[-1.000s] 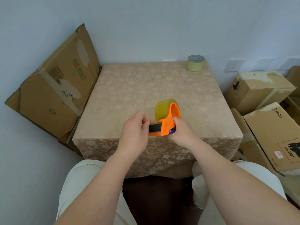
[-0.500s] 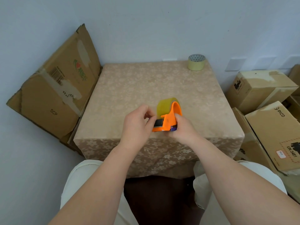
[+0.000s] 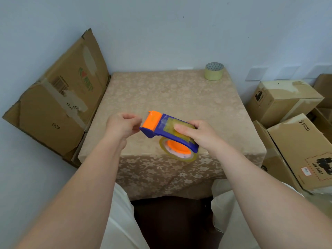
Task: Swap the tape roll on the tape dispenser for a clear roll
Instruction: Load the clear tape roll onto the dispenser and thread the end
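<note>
I hold an orange and blue tape dispenser (image 3: 162, 129) above the near part of the table (image 3: 172, 101). It is tipped so its blue side faces up. A yellowish roll of tape (image 3: 179, 152) sits on its orange hub, hanging below. My right hand (image 3: 195, 134) grips the dispenser around the roll end, fingers over the tape on top. My left hand (image 3: 122, 125) pinches at the orange cutter end; whether it holds a tape end I cannot tell. A second, pale roll of tape (image 3: 214, 71) stands at the table's far right corner.
A flattened cardboard box (image 3: 59, 97) leans against the wall left of the table. Several cardboard boxes (image 3: 294, 126) are stacked on the right. The table has a beige floral cloth. My knees are below its near edge.
The dispenser has been turned over from upright on its edge to lying with the blue side up and the roll beneath. Both hands rose a little with it.
</note>
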Demonstrator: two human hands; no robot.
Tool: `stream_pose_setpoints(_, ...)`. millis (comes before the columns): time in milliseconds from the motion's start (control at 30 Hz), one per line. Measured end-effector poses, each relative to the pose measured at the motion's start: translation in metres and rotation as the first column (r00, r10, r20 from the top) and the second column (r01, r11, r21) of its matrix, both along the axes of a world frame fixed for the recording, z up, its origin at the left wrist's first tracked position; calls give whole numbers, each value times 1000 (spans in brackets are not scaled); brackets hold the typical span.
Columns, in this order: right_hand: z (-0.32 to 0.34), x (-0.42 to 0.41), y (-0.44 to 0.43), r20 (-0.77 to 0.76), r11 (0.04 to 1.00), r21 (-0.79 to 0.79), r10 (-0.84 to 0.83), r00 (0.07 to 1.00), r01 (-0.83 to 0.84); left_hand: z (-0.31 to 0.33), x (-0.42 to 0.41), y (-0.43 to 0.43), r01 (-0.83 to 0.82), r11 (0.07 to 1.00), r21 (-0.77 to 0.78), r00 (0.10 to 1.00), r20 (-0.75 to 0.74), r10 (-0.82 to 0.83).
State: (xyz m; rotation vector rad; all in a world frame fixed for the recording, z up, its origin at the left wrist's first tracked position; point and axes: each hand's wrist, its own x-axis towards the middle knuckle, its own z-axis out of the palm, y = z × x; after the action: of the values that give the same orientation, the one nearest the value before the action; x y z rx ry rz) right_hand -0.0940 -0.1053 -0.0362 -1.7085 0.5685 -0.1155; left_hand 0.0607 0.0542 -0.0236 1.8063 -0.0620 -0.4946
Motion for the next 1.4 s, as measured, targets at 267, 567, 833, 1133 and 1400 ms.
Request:
stream_pose_setpoints(267,9,-3,0,-22,999,-31,14,1000,-15,3,1,6,-54,997,59,993,110,47)
stream_pose_setpoints(567,12,5,2,-10,966,-247,-86,996,81,20,-17,-4,-44,968,246,895,441,-71)
stream_pose_setpoints(833,18,13,0,26,905,-369,-216,976,211,28,-34,-15,80,876,476,676,620,-399)
stream_pose_setpoints(1133,27,28,-11,36,861,335,-416,908,382,28,-41,-26,195,968,158,865,438,-246)
stream_pose_setpoints(1400,19,51,-7,138,884,360,-367,920,299,17,-43,-37,243,969,49,959,138,-248)
